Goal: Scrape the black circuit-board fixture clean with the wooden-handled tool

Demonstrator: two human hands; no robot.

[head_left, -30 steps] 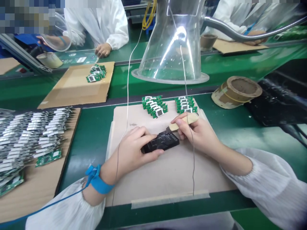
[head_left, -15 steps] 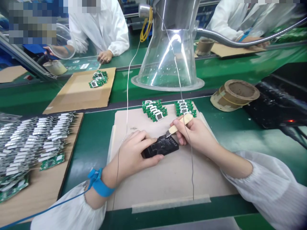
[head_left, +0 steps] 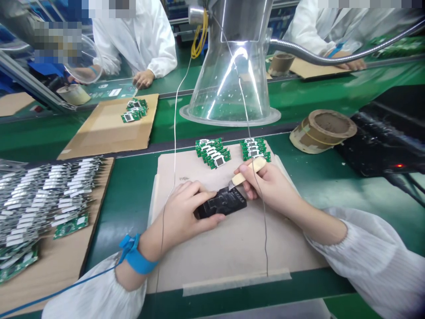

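Observation:
My left hand [head_left: 187, 208] grips the left end of a flat black block [head_left: 224, 202] with faint markings, thumb along the near side and fingers over the far side. The block lies on a taped beige board [head_left: 232, 252]. Between the thumb and fingers of my right hand [head_left: 265, 179] is a small scraper [head_left: 239, 178] with a cream handle. Its short metal blade touches or hovers just over the block's far edge; I cannot tell which. Behind the hands lie two stacks of green circuit boards, a left stack [head_left: 213, 153] and a right stack [head_left: 254, 148].
A clear funnel-shaped hood [head_left: 232, 97] hangs over the bench, with thin wires running down near my hands. Many boards fill a cardboard sheet [head_left: 75, 266] at left. A brown tape roll [head_left: 305, 135] and a black device [head_left: 381, 133] stand at right. Co-workers sit opposite.
The whole view has shifted very slightly. Both hands keep their grips, and the scraper blade stays at nearly the same place on the block.

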